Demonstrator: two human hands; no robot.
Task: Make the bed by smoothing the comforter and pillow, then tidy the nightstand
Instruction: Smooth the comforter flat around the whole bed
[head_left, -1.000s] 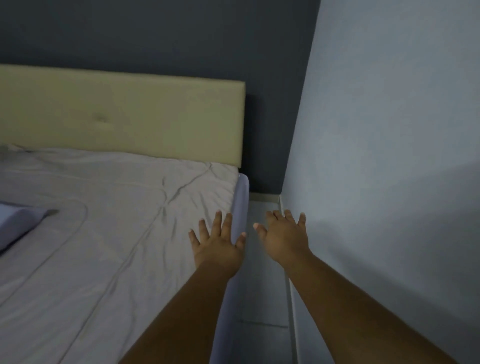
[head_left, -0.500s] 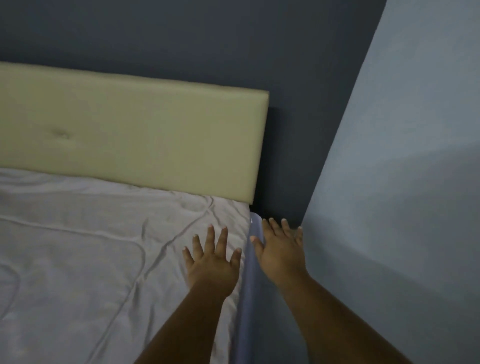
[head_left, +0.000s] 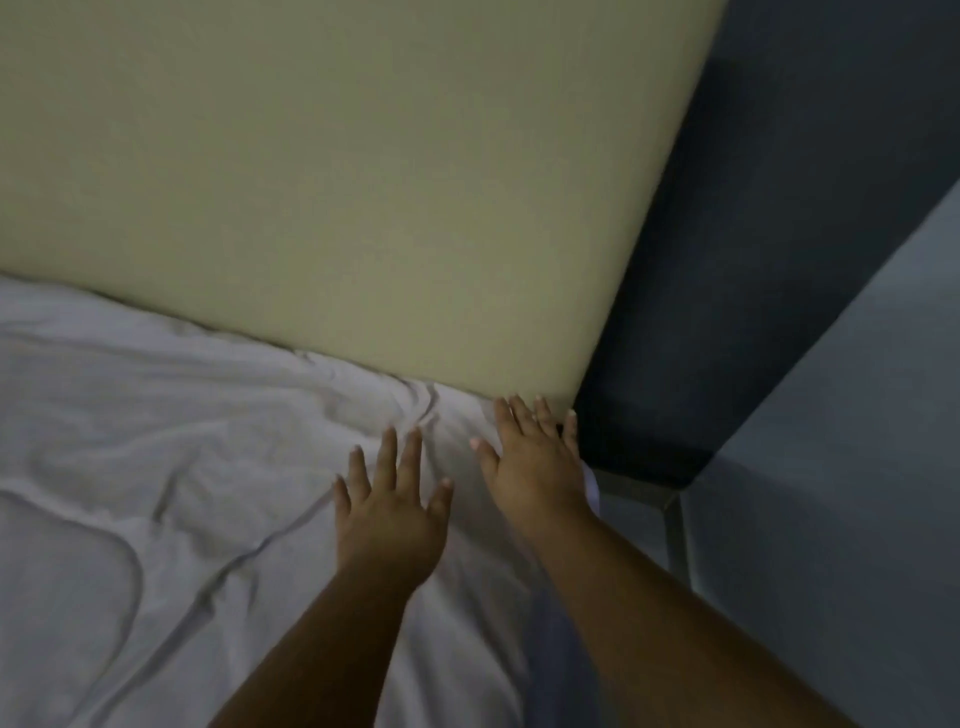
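A pale grey, wrinkled comforter (head_left: 156, 467) covers the bed up to the cream padded headboard (head_left: 363, 182). My left hand (head_left: 389, 509) lies flat on the comforter with fingers spread, a little back from the headboard. My right hand (head_left: 535, 457) is flat with straight fingers at the bed's top right corner, its fingertips reaching the bottom edge of the headboard. Creases bunch between the two hands and run off to the left. No pillow or nightstand is in view.
A dark blue wall (head_left: 753, 260) stands behind the headboard and a lighter blue-grey wall (head_left: 857, 467) runs close along the bed's right side. Between them lies a narrow strip of floor with a pale skirting edge (head_left: 675, 525).
Both hands have slid forward along the bed toward the headboard. The right hand moved from beside the mattress edge onto the top right corner. The view came much closer to the headboard.
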